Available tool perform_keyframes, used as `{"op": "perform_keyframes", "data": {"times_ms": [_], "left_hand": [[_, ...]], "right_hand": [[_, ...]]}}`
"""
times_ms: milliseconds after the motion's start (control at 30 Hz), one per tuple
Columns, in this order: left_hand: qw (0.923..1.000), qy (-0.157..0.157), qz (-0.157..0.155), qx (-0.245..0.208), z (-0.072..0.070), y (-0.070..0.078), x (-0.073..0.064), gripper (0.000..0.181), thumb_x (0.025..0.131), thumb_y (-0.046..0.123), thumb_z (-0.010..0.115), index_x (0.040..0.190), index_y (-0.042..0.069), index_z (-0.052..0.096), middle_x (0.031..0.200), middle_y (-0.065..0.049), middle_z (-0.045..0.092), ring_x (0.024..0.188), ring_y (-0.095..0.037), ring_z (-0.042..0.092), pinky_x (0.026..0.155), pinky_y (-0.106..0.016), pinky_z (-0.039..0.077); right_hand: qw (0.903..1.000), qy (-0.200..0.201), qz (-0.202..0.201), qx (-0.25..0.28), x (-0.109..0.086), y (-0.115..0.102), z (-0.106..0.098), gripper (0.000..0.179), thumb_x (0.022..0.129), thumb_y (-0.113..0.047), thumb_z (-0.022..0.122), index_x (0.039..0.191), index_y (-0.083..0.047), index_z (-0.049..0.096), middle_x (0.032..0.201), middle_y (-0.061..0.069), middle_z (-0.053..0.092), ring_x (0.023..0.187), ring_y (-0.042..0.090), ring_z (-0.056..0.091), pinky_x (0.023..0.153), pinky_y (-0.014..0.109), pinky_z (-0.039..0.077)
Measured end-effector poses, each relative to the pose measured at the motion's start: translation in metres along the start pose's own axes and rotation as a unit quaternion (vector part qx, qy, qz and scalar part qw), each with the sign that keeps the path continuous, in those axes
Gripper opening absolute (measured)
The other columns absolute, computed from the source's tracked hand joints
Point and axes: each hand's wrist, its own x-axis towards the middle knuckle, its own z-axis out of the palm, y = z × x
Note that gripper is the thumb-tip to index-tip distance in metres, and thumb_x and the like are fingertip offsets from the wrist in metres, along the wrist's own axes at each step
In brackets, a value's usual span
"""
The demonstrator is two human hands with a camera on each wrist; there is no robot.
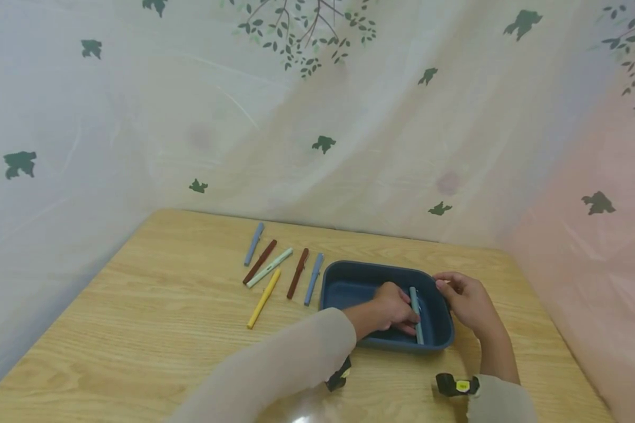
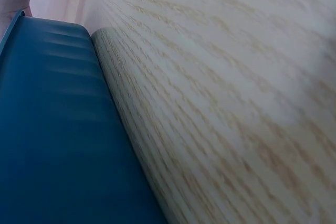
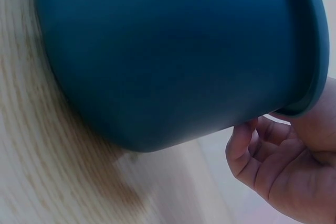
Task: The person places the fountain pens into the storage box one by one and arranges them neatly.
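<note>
A dark blue rectangular box [image 1: 381,269] with rounded corners stands on the table; its outer wall [image 2: 68,119] fills the left of the left wrist view. Inside it, toward the right end, lies a grey-green pen [image 1: 420,333]. My left hand [image 1: 388,305] reaches into the box from the left, its fingers at the middle of this pen, seeming to pinch it. The left wrist view hides those fingers behind the wall. My right hand [image 1: 471,302] grips the box's rim at the far right corner; in the right wrist view its curled fingers [image 3: 241,148] touch the outer wall.
Left of the box several pens lie loose on the wooden table [image 1: 153,311]: blue pens [image 1: 254,244], [image 1: 313,279], dark red pens [image 1: 260,261], [image 1: 298,273], a pale green pen [image 1: 270,268] and a yellow pen [image 1: 263,298]. A leaf-patterned curtain [image 1: 275,147] hangs behind the table.
</note>
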Motion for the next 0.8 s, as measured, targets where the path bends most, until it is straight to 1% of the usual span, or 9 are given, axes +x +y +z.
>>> {"op": "perform_keyframes", "data": {"times_ms": [133,233,400,567,800], "left_hand": [[1.0000,0.007,-0.004,-0.001,-0.0010,0.0019,-0.0002,0.036,0.076,-0.022,0.077,0.096,0.002,0.059,0.071,-0.018,0.070,0.072,-0.038,0.075,0.060,-0.038,0.064],[1.0000,0.007,-0.006,-0.003,-0.0014,0.0026,-0.0004,0.036,0.076,-0.023,0.076,0.097,0.002,0.060,0.073,-0.018,0.071,0.072,-0.037,0.076,0.062,-0.038,0.064],[0.9999,0.008,-0.006,-0.004,-0.0023,0.0035,-0.0010,0.036,0.077,-0.023,0.076,0.098,0.002,0.060,0.075,-0.019,0.071,0.072,-0.036,0.076,0.061,-0.037,0.064],[0.9998,0.018,-0.002,-0.013,-0.0044,0.0039,-0.0009,0.036,0.076,-0.024,0.075,0.098,0.001,0.062,0.074,-0.019,0.071,0.072,-0.036,0.076,0.060,-0.038,0.064],[0.9996,0.006,0.010,-0.025,-0.0095,0.0067,-0.0004,0.035,0.076,-0.026,0.074,0.100,-0.003,0.063,0.081,-0.023,0.072,0.076,-0.034,0.076,0.065,-0.041,0.065]], "right_hand": [[1.0000,0.001,-0.004,0.000,0.0000,-0.0009,-0.0001,0.036,0.110,-0.027,0.051,0.133,-0.002,0.062,0.101,0.015,0.066,0.083,0.023,0.062,0.067,0.030,0.057],[1.0000,0.000,-0.001,0.001,-0.0001,-0.0011,0.0000,0.036,0.110,-0.027,0.050,0.133,-0.002,0.062,0.101,0.015,0.066,0.084,0.023,0.063,0.068,0.030,0.058],[1.0000,-0.001,0.000,0.002,-0.0001,-0.0011,-0.0002,0.037,0.110,-0.027,0.051,0.134,-0.002,0.062,0.103,0.015,0.067,0.085,0.023,0.064,0.069,0.030,0.058],[1.0000,-0.003,-0.002,0.007,0.0002,-0.0009,-0.0004,0.037,0.110,-0.028,0.051,0.134,-0.002,0.062,0.102,0.016,0.068,0.083,0.023,0.064,0.068,0.030,0.057],[1.0000,-0.001,0.004,0.006,-0.0013,-0.0018,-0.0006,0.036,0.110,-0.026,0.051,0.134,-0.002,0.062,0.103,0.016,0.067,0.084,0.023,0.063,0.067,0.030,0.057]]}}
